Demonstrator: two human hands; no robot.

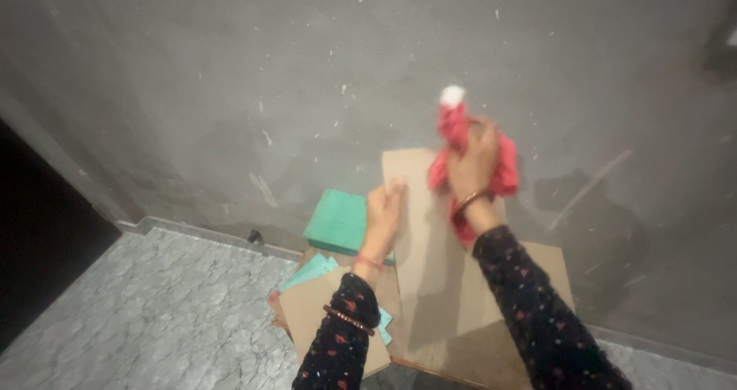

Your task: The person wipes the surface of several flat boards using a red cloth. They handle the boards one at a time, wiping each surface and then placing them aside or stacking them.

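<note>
Right hand (pixel 472 167): fingers clamped on a red cloth (pixel 454 133), pressed near the top of a tall brown board (pixel 430 236) | Left hand (pixel 384 209): fingers together, seemingly flat on the board's left edge | Green block (pixel 338 221) just left | Grey wall (pixel 230 90) behind | Marbled floor (pixel 153 313) below

On my feed, a red rag (pixel 461 148) with a white tip is gripped against a tan cardboard sheet (pixel 430 236); green boards (pixel 338 221) sit beside it. I see dark sleeves (pixel 530 313) dotted red, a grey speckled wall (pixel 230 75) and a grey marbled floor (pixel 153 313).
</note>
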